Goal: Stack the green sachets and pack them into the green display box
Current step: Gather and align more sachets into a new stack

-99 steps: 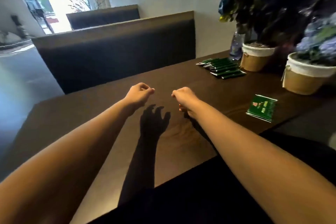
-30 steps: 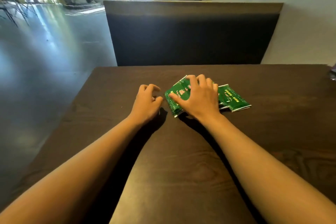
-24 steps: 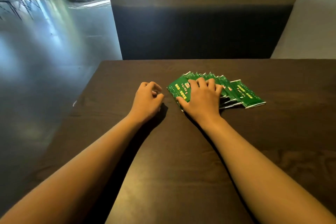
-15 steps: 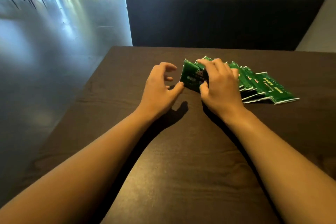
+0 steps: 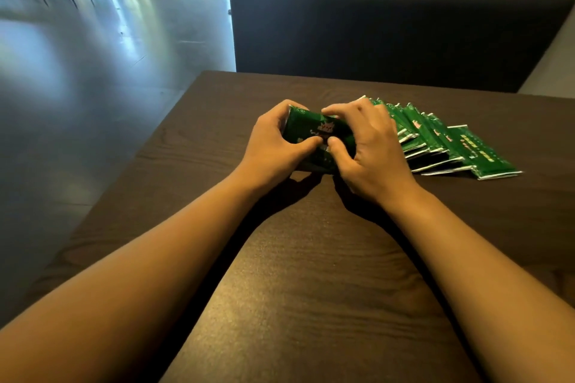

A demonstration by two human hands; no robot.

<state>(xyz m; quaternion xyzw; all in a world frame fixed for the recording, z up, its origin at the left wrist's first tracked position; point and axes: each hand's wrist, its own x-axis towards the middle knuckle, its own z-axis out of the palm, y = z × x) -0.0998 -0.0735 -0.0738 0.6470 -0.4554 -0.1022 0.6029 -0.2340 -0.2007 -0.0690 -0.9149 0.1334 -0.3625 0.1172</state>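
both hands, left hand [image 5: 273, 141] and right hand [image 5: 370, 149], pinch one sachet [image 5: 317, 134] upright to square it; others [image 5: 441, 140] fan toward three o'clock.

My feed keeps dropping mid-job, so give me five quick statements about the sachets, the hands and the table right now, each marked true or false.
1. Both hands grip one bundle of green sachets. True: the left hand and the right hand curl their fingers round it.
2. The row of sachets lies fanned out to the right of the right hand. True.
3. The green display box stands beside the fanned sachets. False: no box is in view.
4. The table is white. False: it is dark brown wood.
5. The left hand rests flat and idle on the table. False: it holds the bundle.
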